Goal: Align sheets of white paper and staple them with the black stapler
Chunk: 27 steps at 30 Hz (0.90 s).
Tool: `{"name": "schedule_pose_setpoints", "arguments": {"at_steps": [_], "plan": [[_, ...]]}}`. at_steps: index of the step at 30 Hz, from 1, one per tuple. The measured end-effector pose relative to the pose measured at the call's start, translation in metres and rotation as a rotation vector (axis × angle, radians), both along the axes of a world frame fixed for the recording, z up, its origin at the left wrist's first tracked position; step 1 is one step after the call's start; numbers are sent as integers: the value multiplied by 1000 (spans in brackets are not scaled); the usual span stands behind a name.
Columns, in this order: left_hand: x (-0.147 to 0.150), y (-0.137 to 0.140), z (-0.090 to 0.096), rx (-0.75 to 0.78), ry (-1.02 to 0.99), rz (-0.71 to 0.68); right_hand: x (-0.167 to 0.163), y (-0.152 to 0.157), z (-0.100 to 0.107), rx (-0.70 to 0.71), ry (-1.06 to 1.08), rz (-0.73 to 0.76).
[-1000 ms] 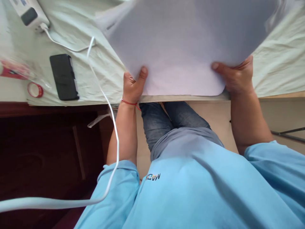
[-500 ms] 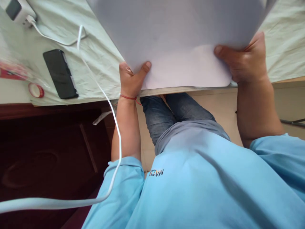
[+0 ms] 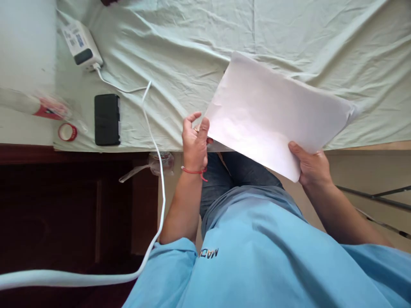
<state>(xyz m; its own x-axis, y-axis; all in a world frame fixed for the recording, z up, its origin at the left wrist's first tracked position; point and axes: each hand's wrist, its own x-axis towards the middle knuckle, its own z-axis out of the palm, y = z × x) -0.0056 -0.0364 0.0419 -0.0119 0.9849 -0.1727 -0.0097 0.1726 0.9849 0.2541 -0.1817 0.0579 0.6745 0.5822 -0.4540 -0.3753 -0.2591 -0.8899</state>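
A thin stack of white paper [image 3: 263,111] is held tilted above the near edge of the table, its right end showing layered, slightly bent edges. My right hand [image 3: 313,164] grips its lower right part, thumb on top and fingers hidden underneath. At the left corner is my left hand [image 3: 195,141], with a red string round the wrist. Its thumb lies at the paper's edge, the index finger is bent clear of the sheet, and another fingertip shows below the corner.
A pale green cloth [image 3: 180,47] covers the table. To the left lie a black phone [image 3: 107,119], a white power device [image 3: 82,47], a red tape roll [image 3: 67,132] and a clear plastic wrapper [image 3: 53,107]. A white cable [image 3: 162,179] hangs across my left arm.
The paper has come down from close to my view and turned, its right end now lower. My left hand has loosened to the corner, with its index finger lifted.
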Motion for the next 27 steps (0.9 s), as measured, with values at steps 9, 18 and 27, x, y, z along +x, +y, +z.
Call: {"name": "schedule_pose_setpoints", "arguments": {"at_steps": [9, 18, 27], "plan": [[52, -70, 3, -360, -260, 71, -27, -31, -9, -61, 160, 117], [43, -59, -2, -490, -374, -38, 91, -7, 24, -102, -134, 468], [60, -60, 12, -586, -455, -276, 95, 67, 30, -166, 119, 585]]}}
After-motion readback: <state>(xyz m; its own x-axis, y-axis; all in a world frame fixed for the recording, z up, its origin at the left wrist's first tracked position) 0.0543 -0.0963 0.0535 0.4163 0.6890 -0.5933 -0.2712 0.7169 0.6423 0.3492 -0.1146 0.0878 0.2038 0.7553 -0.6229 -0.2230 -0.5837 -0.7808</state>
